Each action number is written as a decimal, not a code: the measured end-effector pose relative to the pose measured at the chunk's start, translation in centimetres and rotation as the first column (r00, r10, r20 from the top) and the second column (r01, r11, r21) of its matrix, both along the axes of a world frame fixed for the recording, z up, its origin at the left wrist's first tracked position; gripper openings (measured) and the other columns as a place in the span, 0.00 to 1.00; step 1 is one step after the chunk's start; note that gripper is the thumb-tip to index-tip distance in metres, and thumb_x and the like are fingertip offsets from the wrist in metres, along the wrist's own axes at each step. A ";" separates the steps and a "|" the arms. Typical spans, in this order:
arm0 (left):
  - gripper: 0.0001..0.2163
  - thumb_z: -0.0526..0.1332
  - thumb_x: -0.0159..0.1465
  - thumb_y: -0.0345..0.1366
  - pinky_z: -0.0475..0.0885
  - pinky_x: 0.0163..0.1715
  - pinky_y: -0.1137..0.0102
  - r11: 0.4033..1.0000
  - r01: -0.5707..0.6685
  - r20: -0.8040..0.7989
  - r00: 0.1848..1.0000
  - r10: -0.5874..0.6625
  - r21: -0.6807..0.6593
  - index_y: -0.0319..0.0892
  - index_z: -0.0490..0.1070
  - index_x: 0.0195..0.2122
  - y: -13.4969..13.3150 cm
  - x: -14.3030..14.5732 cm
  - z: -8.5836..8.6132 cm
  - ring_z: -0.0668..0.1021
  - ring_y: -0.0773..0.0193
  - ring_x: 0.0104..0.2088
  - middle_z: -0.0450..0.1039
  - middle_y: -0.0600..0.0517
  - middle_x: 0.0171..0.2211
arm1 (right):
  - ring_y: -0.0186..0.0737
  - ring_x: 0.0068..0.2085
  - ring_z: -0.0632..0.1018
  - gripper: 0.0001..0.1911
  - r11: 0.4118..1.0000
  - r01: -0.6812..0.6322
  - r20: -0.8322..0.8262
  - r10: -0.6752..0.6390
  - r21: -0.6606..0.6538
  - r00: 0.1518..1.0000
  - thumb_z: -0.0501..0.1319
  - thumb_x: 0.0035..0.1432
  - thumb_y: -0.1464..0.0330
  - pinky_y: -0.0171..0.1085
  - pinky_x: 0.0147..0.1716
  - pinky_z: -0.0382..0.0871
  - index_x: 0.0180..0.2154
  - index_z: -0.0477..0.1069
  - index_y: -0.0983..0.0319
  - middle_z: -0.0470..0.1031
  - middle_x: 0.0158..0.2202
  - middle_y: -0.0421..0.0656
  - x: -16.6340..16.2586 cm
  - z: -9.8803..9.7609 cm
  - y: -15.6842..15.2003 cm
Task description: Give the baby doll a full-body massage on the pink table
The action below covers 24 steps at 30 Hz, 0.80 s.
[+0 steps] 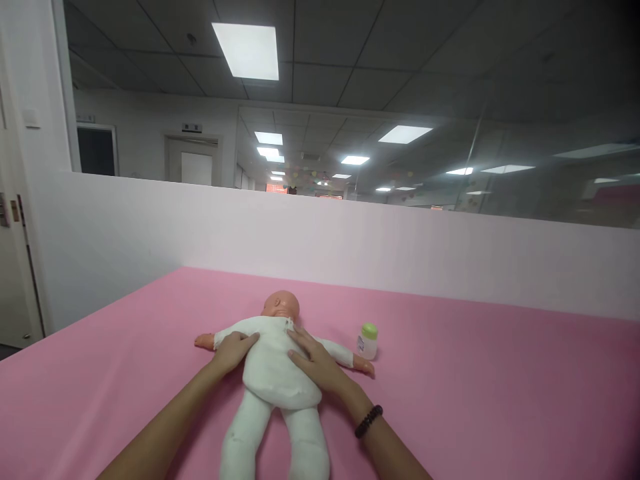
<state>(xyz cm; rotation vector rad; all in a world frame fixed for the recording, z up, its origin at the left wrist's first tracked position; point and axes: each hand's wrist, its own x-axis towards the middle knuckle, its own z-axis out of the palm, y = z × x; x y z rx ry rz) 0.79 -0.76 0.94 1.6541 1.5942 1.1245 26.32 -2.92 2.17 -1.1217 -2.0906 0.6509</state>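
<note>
On the left, a pale door (13, 287) stands by the table (480, 393), whose left edge slants from its far corner down toward me. The far edge runs along a low white wall (350, 240); the near and right edges pass out of view. There is a broad pink stretch left of my left grip (234, 352), a narrower one between the doll (276, 379) and the wall, and the widest to the right of the bottle (369, 343).

The doll lies spread out around the middle of the table, head toward the wall, legs running off the bottom of the view. One arm points left. My left grip is against the left side of its torso, thumb on the white cloth; some fingers are hidden, so I cannot tell whether they close on anything. The head is turned to the left, one ear showing. My right grip lies open over the upper right of the torso, fingertips near the rumpled collar. The other arm reaches right, its hand just beside the bottle.

The table's top is smooth, with faint creases at the left. The doll's body looks plump and stuffed, softly wrinkled; its bald head and hands are smooth and peach-coloured. A dark, knobbly bracelet (369, 421) rings my right wrist. The bottle is short, round and cloudy white, with a green lid.
</note>
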 end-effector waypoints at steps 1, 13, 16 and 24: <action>0.20 0.59 0.59 0.54 0.68 0.31 0.63 0.999 -0.030 -0.047 0.998 0.032 0.037 0.44 0.65 0.20 -0.3 0.3 0.5 0.74 0.55 0.26 0.69 0.50 0.19 | 0.46 0.70 0.54 0.30 1.000 0.004 -0.003 -0.004 0.006 1.000 0.57 0.64 0.55 0.49 0.69 0.45 0.65 0.62 0.55 0.54 0.69 0.43 0.0 -0.2 -0.1; 0.07 0.62 0.60 0.36 0.68 0.50 0.62 0.774 0.587 -0.406 0.784 -0.470 0.237 0.48 0.73 0.41 -4.7 2.6 4.7 0.74 0.55 0.48 0.74 0.52 0.43 | 0.44 0.51 0.75 0.12 0.993 -0.051 -0.138 0.066 0.109 0.988 0.66 0.56 0.70 0.43 0.56 0.68 0.44 0.78 0.58 0.76 0.47 0.43 -1.0 1.3 -2.6; 0.09 0.63 0.58 0.37 0.69 0.49 0.62 0.775 0.619 -0.417 0.742 -0.525 0.125 0.47 0.72 0.40 -4.5 1.9 4.6 0.74 0.55 0.46 0.74 0.53 0.42 | 0.41 0.45 0.77 0.10 0.988 -0.116 -0.102 0.126 0.101 0.987 0.67 0.53 0.72 0.40 0.49 0.70 0.39 0.79 0.57 0.78 0.41 0.40 -1.1 1.8 -3.1; 0.08 0.61 0.58 0.38 0.69 0.39 0.66 0.782 0.613 -0.567 0.606 -0.558 -0.115 0.47 0.75 0.39 -6.6 2.7 10.6 0.76 0.56 0.40 0.76 0.54 0.39 | 0.41 0.41 0.79 0.12 0.982 -0.112 -0.083 0.126 0.154 0.989 0.68 0.48 0.76 0.36 0.43 0.73 0.37 0.80 0.58 0.80 0.38 0.38 -1.9 2.5 -4.1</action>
